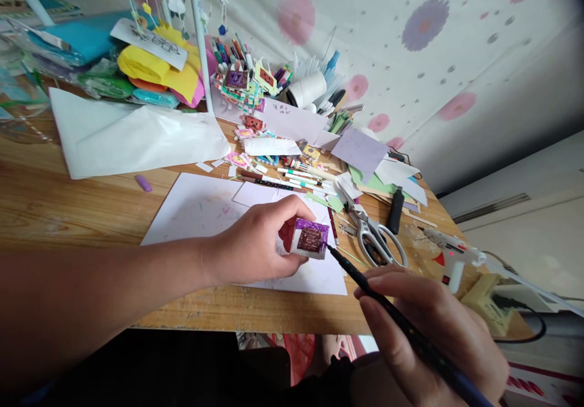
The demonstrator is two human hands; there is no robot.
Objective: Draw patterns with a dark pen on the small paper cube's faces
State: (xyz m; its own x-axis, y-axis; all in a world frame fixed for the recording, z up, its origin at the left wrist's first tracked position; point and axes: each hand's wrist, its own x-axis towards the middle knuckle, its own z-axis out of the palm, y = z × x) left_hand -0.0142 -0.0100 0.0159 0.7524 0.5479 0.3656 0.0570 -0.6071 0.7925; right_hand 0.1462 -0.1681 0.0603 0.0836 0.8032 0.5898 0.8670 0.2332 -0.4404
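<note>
Viewing through the head camera, I locate the small card piece (312,239) above a large white sheet (182,212) on the counter (86,212). Left hand (255,240): grip clamped on the piece at its left side, thumb low. Right hand (429,322): grip clamped on a slender dark marker (352,269), tip at the coloured face's right edge; I cannot tell whether it touches.

Handling: I judge the piece light, fairly stiff and easily creased. Ink may smear; take hold by the white edges, clear of the colouring. I expect the marker to be light, rigid and smooth; hold the barrel behind the tip.

Materials: the piece is squarish, with streaky purple bordering a rough-textured brown panel. The sheet is thin, flat and faintly marked. The counter shows wood grain. Nearby scissors (361,219) have metal blades and looped handles; the glue gun (456,256) has a white casing.
</note>
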